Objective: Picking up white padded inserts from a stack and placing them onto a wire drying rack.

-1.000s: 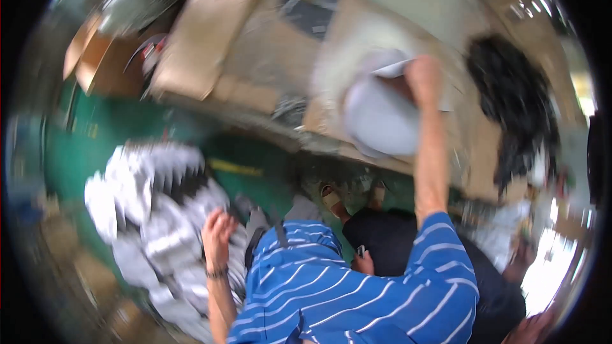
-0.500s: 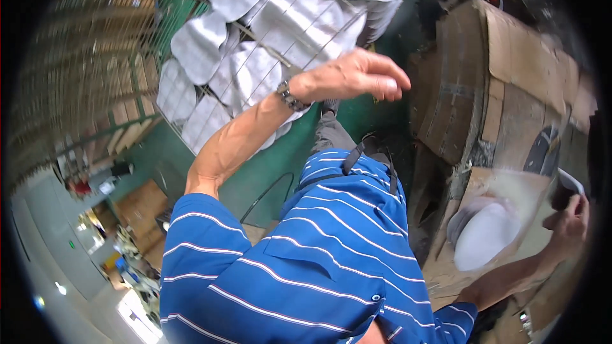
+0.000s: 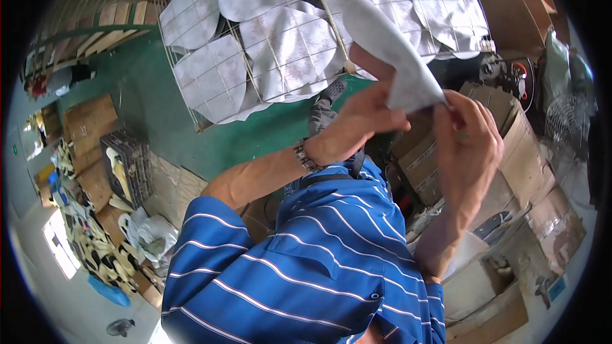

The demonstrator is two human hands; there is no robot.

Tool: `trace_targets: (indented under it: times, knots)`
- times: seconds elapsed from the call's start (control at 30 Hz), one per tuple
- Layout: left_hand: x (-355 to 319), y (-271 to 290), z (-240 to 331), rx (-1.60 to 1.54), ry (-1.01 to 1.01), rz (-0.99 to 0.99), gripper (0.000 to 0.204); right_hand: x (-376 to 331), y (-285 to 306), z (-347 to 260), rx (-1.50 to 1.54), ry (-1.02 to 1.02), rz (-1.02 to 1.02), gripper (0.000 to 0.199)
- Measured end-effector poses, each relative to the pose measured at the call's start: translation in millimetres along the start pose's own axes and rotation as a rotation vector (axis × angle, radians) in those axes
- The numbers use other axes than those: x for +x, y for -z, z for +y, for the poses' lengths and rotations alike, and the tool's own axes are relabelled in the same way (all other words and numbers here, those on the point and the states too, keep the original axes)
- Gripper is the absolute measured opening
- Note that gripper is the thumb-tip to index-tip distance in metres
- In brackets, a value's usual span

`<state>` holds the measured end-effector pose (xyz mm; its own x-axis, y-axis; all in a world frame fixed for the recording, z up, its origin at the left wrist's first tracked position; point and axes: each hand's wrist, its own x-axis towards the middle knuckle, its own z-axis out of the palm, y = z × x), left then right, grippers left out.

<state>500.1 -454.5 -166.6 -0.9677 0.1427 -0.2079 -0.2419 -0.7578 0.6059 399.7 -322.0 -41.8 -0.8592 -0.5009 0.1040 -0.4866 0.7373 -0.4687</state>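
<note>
My right hand [image 3: 470, 137] pinches the lower corner of a curved white sheet piece [image 3: 392, 41], soft-looking and rounded at its far end. My left hand [image 3: 360, 121], wearing a metal bracelet, is at the piece's left edge. Its fingers go partly behind the sheet and blur there, and its thumb lies by the lower edge. The piece is held up, bent, in front of a wire rack [image 3: 331, 19]. Similar white pieces [image 3: 287, 44] cover the rack, overlapping under and between the wires.
Cardboard boxes [image 3: 519, 146] stand to the right, with a wire fan guard [image 3: 566, 124] beyond. Another wire rack [image 3: 115, 6] is at the far left. A black crate [image 3: 127, 165] and wooden boards [image 3: 92, 124] stand on the left, near clear plastic bags [image 3: 150, 236].
My right hand has come up from the boxes at the right, bringing the white piece to the rack. My left hand has moved to meet it. The view has shifted.
</note>
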Motion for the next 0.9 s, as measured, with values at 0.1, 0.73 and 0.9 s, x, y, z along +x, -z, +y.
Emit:
trace_targets:
  times: [0.1,0.73,0.9]
  knots:
    - [-13.6,24.5,25.0,-0.259,-0.326,0.304,0.054,24.1,-25.6,-38.0,-0.001,0.16,-0.014,0.018]
    - [-96.1,175.3,285.4,-0.128,-1.15,0.764,0.057,89.6,-113.8,-130.3,0.248,0.309,-0.26,0.047]
    - [-118.0,271.9,334.3,0.003,-1.542,0.758,0.051,90.7,-141.3,-73.2,0.109,0.259,-0.329,0.039]
